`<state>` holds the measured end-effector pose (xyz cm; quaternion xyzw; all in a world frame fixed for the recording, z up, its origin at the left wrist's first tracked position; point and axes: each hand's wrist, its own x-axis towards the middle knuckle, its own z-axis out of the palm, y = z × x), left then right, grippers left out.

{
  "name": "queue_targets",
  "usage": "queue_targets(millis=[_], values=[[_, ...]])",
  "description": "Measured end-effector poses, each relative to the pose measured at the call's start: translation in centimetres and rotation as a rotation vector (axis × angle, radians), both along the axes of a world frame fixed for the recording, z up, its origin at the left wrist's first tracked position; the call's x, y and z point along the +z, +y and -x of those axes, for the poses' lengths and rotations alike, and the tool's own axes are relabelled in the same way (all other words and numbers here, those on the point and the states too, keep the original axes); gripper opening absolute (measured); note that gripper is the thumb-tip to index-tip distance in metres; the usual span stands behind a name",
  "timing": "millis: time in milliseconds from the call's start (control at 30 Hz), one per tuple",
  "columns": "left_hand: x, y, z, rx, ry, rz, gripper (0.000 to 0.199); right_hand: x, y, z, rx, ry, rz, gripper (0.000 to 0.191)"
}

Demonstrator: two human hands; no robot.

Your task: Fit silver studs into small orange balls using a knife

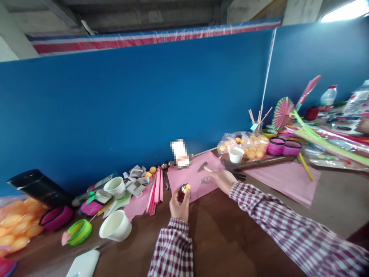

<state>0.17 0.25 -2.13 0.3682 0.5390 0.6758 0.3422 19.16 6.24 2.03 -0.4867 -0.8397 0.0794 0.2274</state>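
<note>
Pinched in the fingers of my left hand (180, 206) is a small round orange piece (186, 188) with a dark, shiny metallic side; its exact kind is hard to make out. My right hand (224, 180) is closed around the pale handle of a small hammer (203, 167), whose dark head points left. Both hands are over a pink paper sheet (193, 173) lying on the brown table. Between them, close to the right hand, a little cluster of shiny silver bits (205, 180) rests on the paper.
Left of the hands are folded pink paper strips (155, 192), a white paper cup (115, 226) and a bag of orange balls (17, 223). On the right are a white cup (236, 155), bagged orange balls (255, 148) and pink-and-black rolls (276, 146). A blue partition (138, 100) stands behind.
</note>
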Motion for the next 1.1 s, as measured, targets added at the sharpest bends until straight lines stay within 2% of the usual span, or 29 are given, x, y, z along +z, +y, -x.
queue_targets(millis=[200, 433, 700, 900, 1100], values=[[0.2, -0.1, -0.2, 0.012, 0.031, 0.007, 0.045, -0.1, -1.7, 0.2, -0.101, -0.147, 0.009, 0.030], [0.2, -0.2, 0.1, -0.033, 0.100, 0.031, 0.046, -0.7, -0.9, 0.2, -0.088, -0.141, 0.034, 0.030], [0.7, -0.5, 0.3, -0.125, 0.160, 0.008, 0.043, -1.7, -0.7, 0.4, -0.115, -0.104, -0.054, 0.026], [0.1, -0.3, 0.6, -0.169, 0.150, -0.012, 0.049, -1.9, -1.3, 0.5, 0.002, 0.093, -0.165, 0.023], [0.0, 0.0, 0.8, -0.178, 0.148, 0.062, 0.050, -1.7, -2.9, 1.8, 0.127, 0.255, -0.153, 0.016]])
